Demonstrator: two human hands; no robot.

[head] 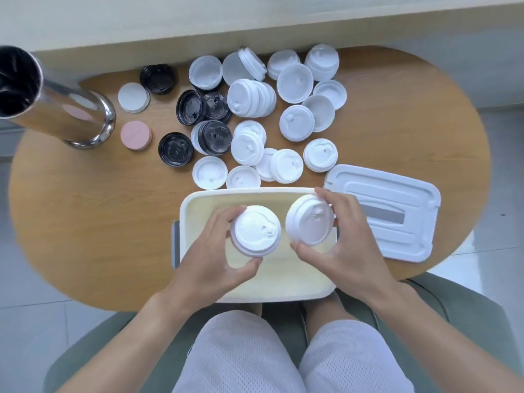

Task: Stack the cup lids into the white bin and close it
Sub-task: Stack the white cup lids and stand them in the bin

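Person seated at a round wooden desk [85,222]. Left hand [209,259] grips a white cup lid [255,231] by its rim, thumb and fingers curled around it. Right hand [348,245] grips a second white lid [310,224] the same way, tilted slightly. Both lids are held over the open white bin [283,282], which sits at the near desk edge. Bin cover [388,211] lies flat just right of the bin. Loose white lids [255,148] and black lids [175,150] are scattered beyond the bin. A pink disc [135,135] lies beside a metal cylinder [71,109] at far left
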